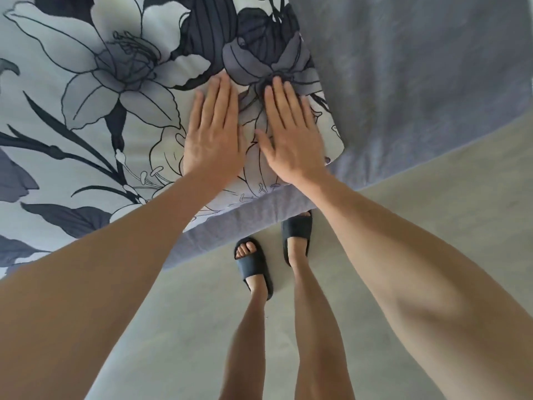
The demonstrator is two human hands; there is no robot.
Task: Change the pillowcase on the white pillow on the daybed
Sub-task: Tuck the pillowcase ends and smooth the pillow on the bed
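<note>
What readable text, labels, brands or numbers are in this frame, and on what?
None readable.
Floral-print pillowcase: only dark blue and grey flower drawings, no lettering or tag in view.
Blue-grey daybed cover: plain fabric, no label.
Dark slide sandals: no logo visible.
Left hand and right hand lie flat on the pillowcase and could hide a small mark.

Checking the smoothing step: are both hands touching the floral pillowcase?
Touching. The head view shows the left hand and right hand lying flat, fingers straight, on the floral pillowcase.
</note>
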